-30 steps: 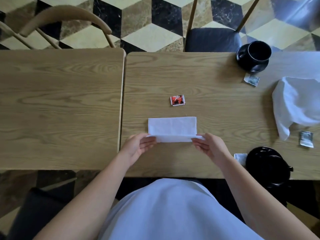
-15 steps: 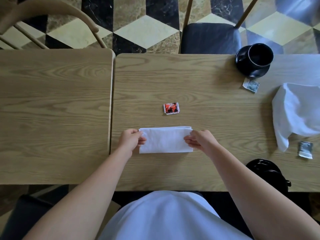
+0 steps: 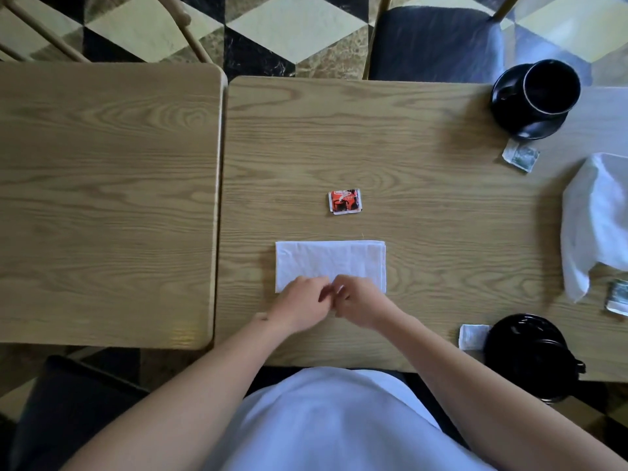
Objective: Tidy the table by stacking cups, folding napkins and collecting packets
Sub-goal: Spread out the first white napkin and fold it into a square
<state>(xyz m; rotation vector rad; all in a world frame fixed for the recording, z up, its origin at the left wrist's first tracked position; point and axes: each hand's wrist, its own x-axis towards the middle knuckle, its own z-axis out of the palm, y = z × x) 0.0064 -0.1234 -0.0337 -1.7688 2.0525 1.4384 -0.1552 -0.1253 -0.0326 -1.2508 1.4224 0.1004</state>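
Both hands, left hand [image 3: 300,302] and right hand [image 3: 362,304], side by side, fingers curled loosely on the folded napkin's [image 3: 329,261] near edge.

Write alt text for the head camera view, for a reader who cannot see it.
Two bare hands, left hand and right hand, meet at the near edge of a folded white napkin on a wooden table. A red packet lies just beyond it; black cups, other packets and a crumpled napkin sit to the right.
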